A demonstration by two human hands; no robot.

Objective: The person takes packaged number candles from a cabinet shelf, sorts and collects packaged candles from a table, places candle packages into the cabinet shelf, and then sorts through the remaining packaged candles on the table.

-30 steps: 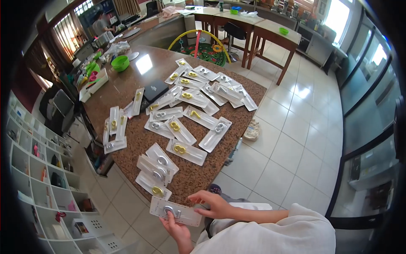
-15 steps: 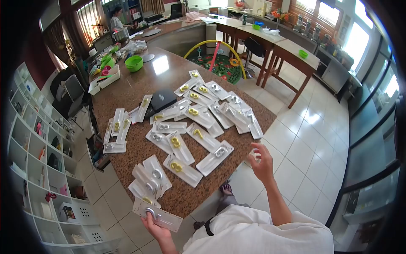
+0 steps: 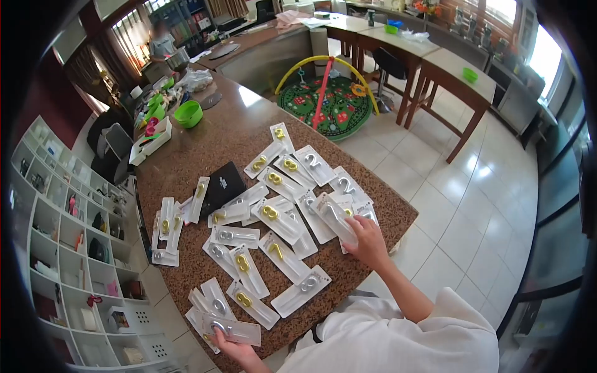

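Note:
My left hand pinches a white blister pack with a silver number at the table's near left corner, over a small pile of similar packs. At the right side of the table, my right hand has its fingers closed on the lower end of another silver-number pack, which lies over other packs. Between my hands lie several packs with gold or silver numbers, among them a gold 7 and a silver 2. Further packs lie at the table's left edge.
A black box sits on the brown speckled table. Behind it are a green bowl and a white tray. White shelves stand at left, a play mat beyond. Another person is at the back left.
My right hand has moved from near my left hand, out past the table's right edge, and onto a pack at the right. My left hand still holds its pack. The view has shifted.

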